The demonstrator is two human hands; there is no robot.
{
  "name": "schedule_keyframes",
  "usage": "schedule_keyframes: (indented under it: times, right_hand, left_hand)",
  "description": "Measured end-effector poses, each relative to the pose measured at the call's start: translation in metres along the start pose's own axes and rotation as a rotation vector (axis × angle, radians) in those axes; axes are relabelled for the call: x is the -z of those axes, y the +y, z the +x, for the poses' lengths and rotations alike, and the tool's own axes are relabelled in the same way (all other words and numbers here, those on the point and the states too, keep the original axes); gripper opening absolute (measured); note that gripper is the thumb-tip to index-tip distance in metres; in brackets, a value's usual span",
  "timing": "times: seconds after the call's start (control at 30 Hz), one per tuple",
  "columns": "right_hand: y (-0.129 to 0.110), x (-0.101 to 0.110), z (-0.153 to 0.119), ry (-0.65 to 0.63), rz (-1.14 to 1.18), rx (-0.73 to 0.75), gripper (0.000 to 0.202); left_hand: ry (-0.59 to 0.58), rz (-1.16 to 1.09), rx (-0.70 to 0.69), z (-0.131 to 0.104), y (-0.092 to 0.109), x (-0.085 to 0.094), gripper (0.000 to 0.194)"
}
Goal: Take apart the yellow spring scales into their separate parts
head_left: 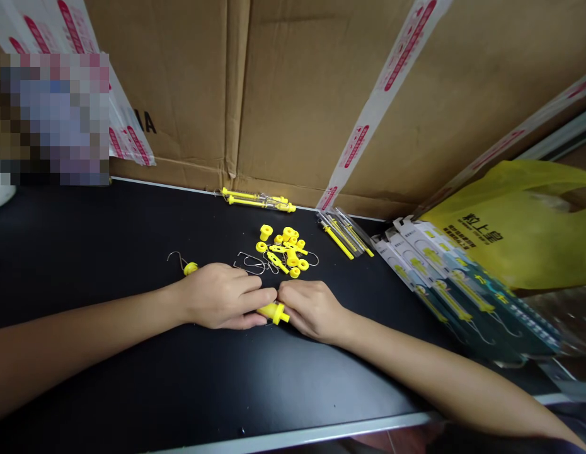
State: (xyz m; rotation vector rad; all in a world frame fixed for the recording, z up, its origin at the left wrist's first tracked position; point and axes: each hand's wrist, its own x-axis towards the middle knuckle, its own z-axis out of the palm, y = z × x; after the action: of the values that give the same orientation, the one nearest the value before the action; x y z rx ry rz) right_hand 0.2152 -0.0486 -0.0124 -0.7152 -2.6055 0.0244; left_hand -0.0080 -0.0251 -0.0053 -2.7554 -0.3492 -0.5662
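My left hand (222, 296) is closed around a spring scale (273, 311), palm down, just above the black tabletop. The scale's yellow stepped end cap sticks out between my two hands. Past the wrist side of my left hand show a yellow round cap (191, 268) and a wire hook (176, 256); my hand hides whether they join the same scale. My right hand (314, 309) is closed, its fingertips against the scale near the yellow end and touching my left fingers. Just beyond lies a pile of yellow plastic caps (292, 257) with wire hooks (250, 261) and springs.
Several spring scales (258, 199) lie by the cardboard wall (293, 94). Clear tubes with yellow inserts (343, 233) lie right of them. Boxed scales (444, 277) and a yellow plastic bag (524, 221) stand at the right. The table's front edge (297, 438) is nearby.
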Motion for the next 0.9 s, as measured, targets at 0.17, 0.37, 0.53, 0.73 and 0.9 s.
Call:
schedule_keyframes:
  times: [0.17,0.37,0.53,0.73,0.9]
  right_hand:
    - [-0.0014,0.0006,0.0016,-0.002,-0.057,0.017,0.028]
    - [-0.0039,0.0020,0.0016,0.052,-0.100,0.034,0.036]
    - [-0.0032,0.0014,0.0012,0.030,-0.112,0.042,0.038]
    - [-0.0029,0.0025,0.0031,0.051,-0.115,0.048,0.041]
    - [-0.0012,0.0010,0.0025,0.025,-0.049,0.006,0.038]
  left_hand:
    - [0.023,-0.023,-0.019,0.0024,0.0010,0.0012,0.032]
    - [0.074,-0.060,-0.024,0.0037,0.0036,0.0002,0.032]
    - [0.081,-0.080,-0.022,0.0025,0.0039,-0.0013,0.032]
    - [0.064,-0.096,-0.005,0.0033,0.0030,-0.0011,0.037]
    - [0.061,-0.111,0.006,0.0047,0.0024,0.0009,0.041]
